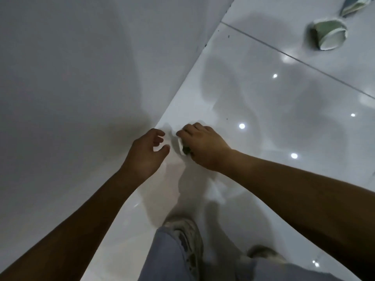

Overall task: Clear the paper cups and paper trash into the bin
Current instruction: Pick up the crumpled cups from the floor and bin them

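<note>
My right hand (200, 147) is down at the glossy white floor by the wall's foot, its fingers curled round a small paper cup (183, 148) of which only a white rim and a green patch show. My left hand (147, 152) hovers just left of it, fingers loosely curled, holding nothing. A second paper cup (328, 35), white with a green side, lies on its side on the floor at the far upper right. Another piece of paper trash (353, 6) is cut off by the top right edge. No bin is in view.
A plain white wall (81, 78) fills the left half and meets the tiled floor (263, 108) along a diagonal line. My shoes (188, 238) and trouser legs are at the bottom centre. Ceiling lights reflect on the tiles.
</note>
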The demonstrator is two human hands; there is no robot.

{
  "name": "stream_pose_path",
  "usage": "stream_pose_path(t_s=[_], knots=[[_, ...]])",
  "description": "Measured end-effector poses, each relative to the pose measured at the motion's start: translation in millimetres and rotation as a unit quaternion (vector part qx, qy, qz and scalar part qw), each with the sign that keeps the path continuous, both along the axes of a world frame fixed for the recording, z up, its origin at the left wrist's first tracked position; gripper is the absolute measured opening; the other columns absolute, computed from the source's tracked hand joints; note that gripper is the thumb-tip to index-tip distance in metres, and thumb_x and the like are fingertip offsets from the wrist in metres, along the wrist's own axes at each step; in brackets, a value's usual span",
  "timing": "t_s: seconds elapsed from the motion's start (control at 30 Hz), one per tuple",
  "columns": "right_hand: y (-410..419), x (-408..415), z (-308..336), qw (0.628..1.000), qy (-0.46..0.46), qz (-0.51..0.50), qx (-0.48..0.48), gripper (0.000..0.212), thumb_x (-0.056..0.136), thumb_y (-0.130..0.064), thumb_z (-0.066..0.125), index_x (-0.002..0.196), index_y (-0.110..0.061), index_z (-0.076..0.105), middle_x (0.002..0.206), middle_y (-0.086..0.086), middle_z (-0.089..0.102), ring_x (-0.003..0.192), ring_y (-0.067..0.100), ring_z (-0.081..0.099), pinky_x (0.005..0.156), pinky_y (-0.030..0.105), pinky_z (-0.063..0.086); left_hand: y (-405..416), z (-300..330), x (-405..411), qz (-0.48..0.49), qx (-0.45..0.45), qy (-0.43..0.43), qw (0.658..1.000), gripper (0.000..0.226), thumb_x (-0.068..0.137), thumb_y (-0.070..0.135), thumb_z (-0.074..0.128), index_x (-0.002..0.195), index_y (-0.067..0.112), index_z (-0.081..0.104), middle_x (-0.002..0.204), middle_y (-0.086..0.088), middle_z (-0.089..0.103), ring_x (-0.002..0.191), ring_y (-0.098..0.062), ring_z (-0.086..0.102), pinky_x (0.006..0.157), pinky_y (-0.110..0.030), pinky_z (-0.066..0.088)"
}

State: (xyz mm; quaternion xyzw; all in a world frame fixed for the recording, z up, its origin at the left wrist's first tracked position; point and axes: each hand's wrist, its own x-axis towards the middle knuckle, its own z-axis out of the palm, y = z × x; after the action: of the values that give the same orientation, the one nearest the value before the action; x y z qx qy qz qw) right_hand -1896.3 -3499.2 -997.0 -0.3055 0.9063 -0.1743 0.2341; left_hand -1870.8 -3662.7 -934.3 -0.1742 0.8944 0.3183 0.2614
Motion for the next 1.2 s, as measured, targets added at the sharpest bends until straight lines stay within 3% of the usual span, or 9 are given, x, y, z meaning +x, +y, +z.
stream_pose_path(t_s=[0.1,0.17,0.27,0.5,0.67,0.83,1.03,1.2], knots=[[6.8,5.6,2.4,0.999,-0.008,-0.028,-0.014,0.058,0.08,-0.009,0.061,0.135,-0.012,0.044,0.125,0.008,0.052,0.112,0.029,0.049,0.092,0.04,0.044,6.9,3.7,-6.8,0.076,0.059,-0.031,0.995,0.038,0.087,0.023,0.066,0.123,0.021,0.054,0.117,0.002,0.06,0.102,-0.013,0.057,0.083,-0.024,0.043],[12.9,5.9,10.4,0.996,-0.026,-0.067,-0.06,0.059,0.077,-0.009,0.064,0.134,-0.008,0.047,0.123,0.011,0.056,0.108,0.033,0.052,0.085,0.044,0.047,13.7,6.3,-11.4,0.128,0.122,-0.059,0.983,0.044,0.085,0.026,0.069,0.126,0.024,0.052,0.123,0.003,0.059,0.107,-0.015,0.057,0.09,-0.029,0.047],[21.8,-0.2,28.7,0.983,-0.056,-0.139,-0.11,0.073,0.08,-0.018,0.069,0.143,-0.011,0.034,0.134,0.009,0.051,0.118,0.028,0.048,0.094,0.041,0.045,28.7,12.5,-18.7,0.13,0.193,-0.072,0.97,0.048,0.083,0.026,0.071,0.126,0.027,0.05,0.128,0.002,0.056,0.112,-0.019,0.057,0.099,-0.041,0.048],[41.2,-2.9,47.7,0.968,-0.053,-0.199,-0.147,0.085,0.083,-0.019,0.068,0.151,-0.015,0.017,0.143,0.006,0.041,0.126,0.023,0.041,0.097,0.038,0.046,63.6,16.9,-39.3,0.071,0.217,-0.011,0.974,0.039,0.082,0.012,0.072,0.116,0.025,0.058,0.112,0.004,0.06,0.096,-0.011,0.063,0.082,-0.029,0.056],[77.8,-3.2,51.8,0.959,-0.037,-0.25,-0.13,0.087,0.082,-0.023,0.07,0.151,-0.015,0.017,0.145,0.006,0.039,0.13,0.022,0.037,0.099,0.034,0.042,93.0,13.1,-63.5,-0.036,0.181,-0.008,0.983,0.039,0.078,0.013,0.076,0.113,0.019,0.059,0.108,0.001,0.063,0.095,-0.018,0.064,0.077,-0.024,0.053],[143.0,8.7,63.4,0.942,-0.021,-0.328,-0.073,0.082,0.084,-0.028,0.068,0.15,-0.017,0.02,0.147,0.005,0.037,0.131,0.024,0.036,0.102,0.035,0.04,146.2,21.7,-93.0,-0.162,0.14,-0.01,0.977,0.039,0.075,0.015,0.076,0.109,0.019,0.058,0.102,0.003,0.06,0.087,-0.015,0.063,0.061,-0.02,0.046],[218.1,55.3,80.4,0.904,0.002,-0.427,0.004,0.07,0.087,-0.025,0.063,0.147,-0.017,0.03,0.146,0.004,0.038,0.131,0.025,0.037,0.104,0.034,0.039,228.4,30.4,-99.0,-0.338,0.121,-0.033,0.933,0.033,0.075,0.019,0.074,0.103,0.018,0.057,0.103,0.003,0.059,0.087,-0.015,0.06,0.064,-0.02,0.046],[261.8,124.0,89.3,0.841,-0.017,-0.54,0.045,0.067,0.087,-0.027,0.062,0.145,-0.019,0.031,0.146,0.003,0.037,0.127,0.026,0.038,0.1,0.035,0.04,287.2,48.5,-84.7,-0.463,0.109,-0.033,0.879,0.034,0.074,0.019,0.074,0.103,0.017,0.056,0.105,0.001,0.06,0.087,-0.018,0.061,0.069,-0.027,0.048]])
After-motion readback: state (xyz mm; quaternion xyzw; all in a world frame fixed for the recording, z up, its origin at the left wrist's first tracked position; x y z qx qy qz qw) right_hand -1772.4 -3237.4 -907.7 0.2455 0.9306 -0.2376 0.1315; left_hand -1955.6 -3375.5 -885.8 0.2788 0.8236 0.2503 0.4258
